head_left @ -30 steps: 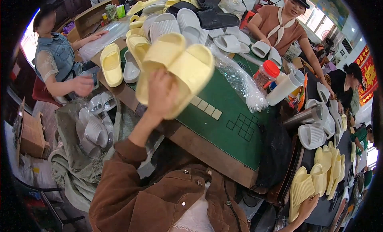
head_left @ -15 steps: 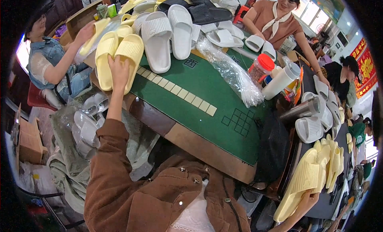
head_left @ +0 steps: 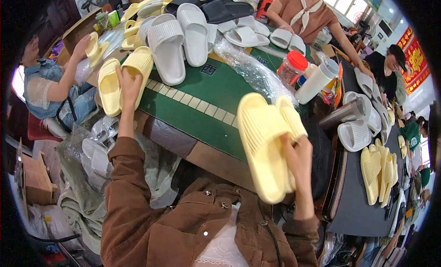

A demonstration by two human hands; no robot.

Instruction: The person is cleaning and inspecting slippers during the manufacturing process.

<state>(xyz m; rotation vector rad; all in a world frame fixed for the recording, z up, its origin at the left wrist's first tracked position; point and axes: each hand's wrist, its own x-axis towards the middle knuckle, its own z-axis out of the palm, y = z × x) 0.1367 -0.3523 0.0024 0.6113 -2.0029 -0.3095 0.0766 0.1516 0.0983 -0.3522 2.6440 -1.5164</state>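
Note:
A pair of pale yellow slippers (head_left: 138,64) is at the left edge of the green table, and my left hand (head_left: 129,85) grips them with fingers at the strap openings. On the right, my right hand (head_left: 298,161) holds up another pair of yellow slippers (head_left: 262,150), above the table's near edge. That pair is tilted, one slipper in front of the other, and my fingertips are partly hidden behind the front one. Grey slippers (head_left: 167,49) stand just beyond my left hand, next to the yellow pair.
The green table (head_left: 197,124) carries a row of pale tiles (head_left: 193,101), plastic bags (head_left: 257,72), a red-lidded jar (head_left: 292,67) and a white bottle (head_left: 317,83). More yellow slippers (head_left: 379,173) lie on the dark table at right. Co-workers handle slippers at left and far right.
My right hand has brought a yellow slipper pair from the right-hand table over to the green table's near edge. My left hand still grips its pair.

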